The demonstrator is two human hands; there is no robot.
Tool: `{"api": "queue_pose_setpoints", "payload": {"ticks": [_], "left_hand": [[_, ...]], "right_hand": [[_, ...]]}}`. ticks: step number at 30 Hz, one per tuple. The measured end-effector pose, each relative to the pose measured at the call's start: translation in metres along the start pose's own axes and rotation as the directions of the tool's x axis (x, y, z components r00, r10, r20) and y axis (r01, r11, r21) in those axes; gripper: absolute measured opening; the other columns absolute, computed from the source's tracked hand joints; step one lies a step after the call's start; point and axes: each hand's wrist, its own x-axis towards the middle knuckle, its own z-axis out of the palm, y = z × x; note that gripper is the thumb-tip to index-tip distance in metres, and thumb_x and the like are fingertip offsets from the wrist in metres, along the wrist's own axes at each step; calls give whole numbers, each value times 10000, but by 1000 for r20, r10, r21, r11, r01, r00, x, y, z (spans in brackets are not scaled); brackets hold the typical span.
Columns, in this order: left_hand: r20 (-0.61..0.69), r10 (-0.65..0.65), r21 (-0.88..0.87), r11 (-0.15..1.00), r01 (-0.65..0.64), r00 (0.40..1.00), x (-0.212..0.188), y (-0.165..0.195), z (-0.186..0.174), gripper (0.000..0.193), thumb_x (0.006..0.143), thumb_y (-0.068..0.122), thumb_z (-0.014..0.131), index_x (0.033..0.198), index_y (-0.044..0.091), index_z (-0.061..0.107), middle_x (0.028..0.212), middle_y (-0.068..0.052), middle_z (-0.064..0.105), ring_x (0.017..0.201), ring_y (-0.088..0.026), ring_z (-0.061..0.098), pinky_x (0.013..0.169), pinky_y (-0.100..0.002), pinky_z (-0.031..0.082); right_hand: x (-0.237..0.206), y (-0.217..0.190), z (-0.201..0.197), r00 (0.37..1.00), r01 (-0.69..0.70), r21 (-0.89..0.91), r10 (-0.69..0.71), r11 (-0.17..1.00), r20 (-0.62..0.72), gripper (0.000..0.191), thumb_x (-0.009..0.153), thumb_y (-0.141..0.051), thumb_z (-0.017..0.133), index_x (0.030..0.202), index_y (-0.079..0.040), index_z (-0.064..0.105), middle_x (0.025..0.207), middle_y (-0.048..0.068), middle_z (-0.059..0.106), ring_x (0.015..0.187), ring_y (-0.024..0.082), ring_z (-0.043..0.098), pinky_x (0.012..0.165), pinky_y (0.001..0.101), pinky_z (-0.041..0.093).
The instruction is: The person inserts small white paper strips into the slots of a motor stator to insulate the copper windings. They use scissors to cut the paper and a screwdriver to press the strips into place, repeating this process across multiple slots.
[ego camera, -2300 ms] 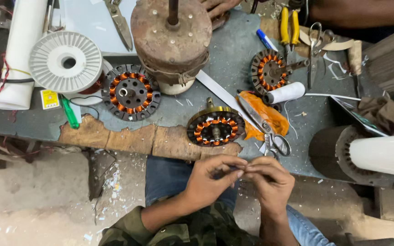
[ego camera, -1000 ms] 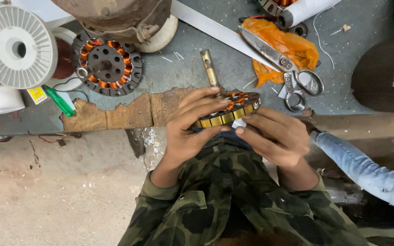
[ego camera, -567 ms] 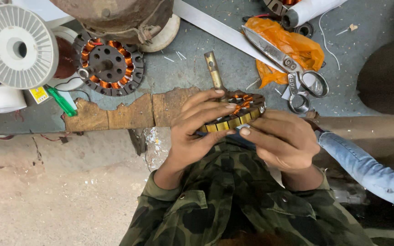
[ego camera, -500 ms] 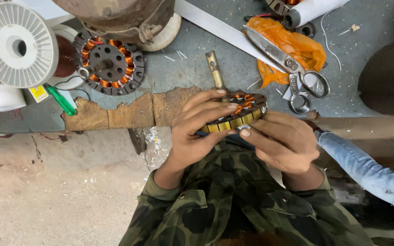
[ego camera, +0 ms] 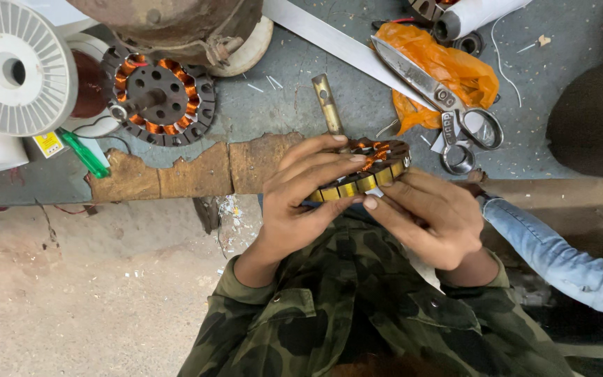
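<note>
At the centre of the frame, just below the worn front edge of the grey bench (ego camera: 280, 119), two bare hands clasp a round motor stator (ego camera: 364, 171) wound with copper coils. The left hand (ego camera: 301, 202) lies over its near side with fingers spread across the rim, closed on it. The right hand (ego camera: 430, 220) presses in from the right, thumb tip against the rim, gripping it too. Most of the stator is hidden by the fingers; only its far edge, some orange coils and a brass-coloured shaft (ego camera: 328, 105) sticking up toward the bench show. A small pale strip sits at the thumb tips, too small to make out.

Both arms wear camouflage sleeves, elbows bent in toward the chest at the bottom of the frame. A denim-clad limb (ego camera: 567, 262) enters at the lower right (whose it is cannot be told).

On the bench there is a second stator (ego camera: 158, 98) in the upper left, lying flat, and beside it one white ribbed spool (ego camera: 15, 73), cut off by the left edge. One rusty motor housing (ego camera: 176, 24) is cropped at the top. One pair of large scissors (ego camera: 441, 101) lies on an orange bag (ego camera: 455, 70) at the upper right. One green-handled tool (ego camera: 85, 153) lies near the left edge. A dark round shape at the far right is cut off and unclear.
</note>
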Motion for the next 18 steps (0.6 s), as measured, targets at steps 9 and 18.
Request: {"api": "queue_pose_setpoints", "payload": {"ticks": [9,18], "left_hand": [[-13,-11,0,1000,11,1000,-1,0,4,411,842,66,852,1231,52,722,1236,-73,746,1321,-292,656,1108,-391,516],[26,-16,-3,1000,16,1000,-2,-2,0,412,832,36,832,1230,43,724,1244,-80,746,1316,-300,659,1120,-393,507]], "right_hand": [[10,-3,-1,990,137,-211,-128,968,55,236,829,-12,821,1060,23,787,965,179,698,901,327,720,834,421,654],[11,9,-4,967,249,-164,-238,954,86,237,809,-27,811,1041,16,788,914,157,685,834,307,694,768,400,627]]}}
